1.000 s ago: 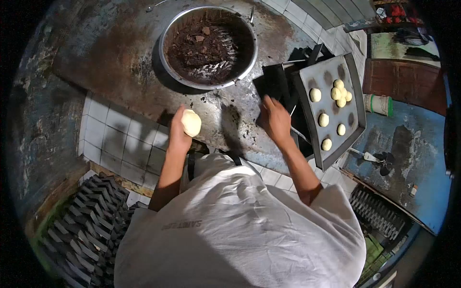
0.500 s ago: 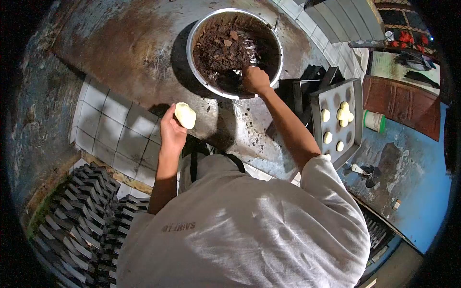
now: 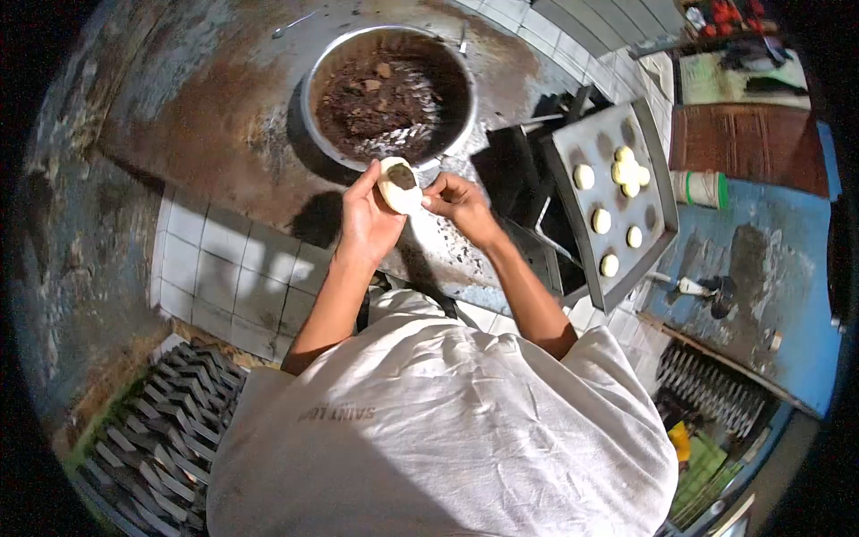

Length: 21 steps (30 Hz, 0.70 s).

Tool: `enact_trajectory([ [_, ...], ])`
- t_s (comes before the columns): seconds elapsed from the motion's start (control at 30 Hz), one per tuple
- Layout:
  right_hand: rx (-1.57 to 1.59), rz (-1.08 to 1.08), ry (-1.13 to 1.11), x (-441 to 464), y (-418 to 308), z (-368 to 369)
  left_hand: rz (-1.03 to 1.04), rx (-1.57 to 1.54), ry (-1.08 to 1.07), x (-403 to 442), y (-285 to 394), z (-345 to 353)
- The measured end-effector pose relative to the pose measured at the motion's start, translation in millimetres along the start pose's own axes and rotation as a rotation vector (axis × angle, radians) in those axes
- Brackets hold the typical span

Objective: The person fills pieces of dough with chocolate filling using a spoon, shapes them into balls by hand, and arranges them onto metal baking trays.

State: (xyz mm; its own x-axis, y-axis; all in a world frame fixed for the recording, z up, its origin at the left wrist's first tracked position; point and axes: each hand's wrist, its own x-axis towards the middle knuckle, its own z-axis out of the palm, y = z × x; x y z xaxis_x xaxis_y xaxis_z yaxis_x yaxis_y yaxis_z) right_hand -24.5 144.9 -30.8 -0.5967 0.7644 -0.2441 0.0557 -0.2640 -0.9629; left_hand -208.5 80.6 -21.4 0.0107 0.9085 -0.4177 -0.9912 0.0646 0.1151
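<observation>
A flattened piece of pale dough (image 3: 407, 202) rests in my left hand (image 3: 369, 225), whose fingers curl around its left side. On the dough lies a lump of dark brown filling (image 3: 402, 177). My right hand (image 3: 469, 215) has its thumb and fingers pinched at the dough's right edge. Just beyond both hands stands a round metal bowl (image 3: 310, 106) with crumbly dark filling (image 3: 353, 103) in it, heaped mostly to the left. A scraped patch of bare metal shows at the bowl's bottom.
On the right, a dark metal tray (image 3: 659, 234) holds several round dough pieces (image 3: 601, 221), some clustered together. It sits on a dark stand. A green-lidded container (image 3: 707, 189) lies beyond it. Crumbs are scattered over the worn table (image 3: 224, 116). Slatted stacks (image 3: 165, 438) stand at lower left.
My right hand has come out of the bowl to the dough. Dark filling now lies on the dough, which my left hand has brought right, towards the bowl. The view has shifted.
</observation>
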Motion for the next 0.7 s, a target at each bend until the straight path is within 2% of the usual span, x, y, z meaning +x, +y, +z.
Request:
enact_trajectory([
  [0.1,-0.060,0.148,0.160,-59,26,-20,-0.034,0.032,0.012,-3,-42,7],
  [0.17,0.007,0.116,0.291,-109,51,-37,-0.106,0.096,0.050,-9,-76,2],
  [0.27,-0.004,0.102,0.369,-176,100,-76,-0.152,0.077,0.018,-15,-123,2],
  [0.33,0.250,0.126,0.415,-217,129,-95,-0.105,0.115,0.083,-25,-146,14],
  [0.37,0.262,0.115,0.431,-231,148,-108,-0.119,0.132,0.076,-29,-156,19],
  [0.43,-0.149,0.217,0.449,-247,182,-133,-0.183,0.128,-0.047,-37,-172,26],
  [0.47,-0.567,0.218,0.458,-253,185,-141,-0.189,0.155,-0.041,-38,-181,24],
  [0.5,-0.552,0.206,0.464,-253,179,-144,-0.189,0.175,-0.046,-43,-191,25],
  [0.57,-0.956,-0.009,0.700,-242,157,-140,-0.236,0.192,-0.050,-51,-209,29],
  [0.63,-0.366,-0.087,0.686,-232,79,-118,-0.239,0.241,-0.058,-59,-224,31],
  [0.7,0.396,0.110,0.427,-228,43,-113,-0.250,0.296,-0.077,-68,-243,31],
])
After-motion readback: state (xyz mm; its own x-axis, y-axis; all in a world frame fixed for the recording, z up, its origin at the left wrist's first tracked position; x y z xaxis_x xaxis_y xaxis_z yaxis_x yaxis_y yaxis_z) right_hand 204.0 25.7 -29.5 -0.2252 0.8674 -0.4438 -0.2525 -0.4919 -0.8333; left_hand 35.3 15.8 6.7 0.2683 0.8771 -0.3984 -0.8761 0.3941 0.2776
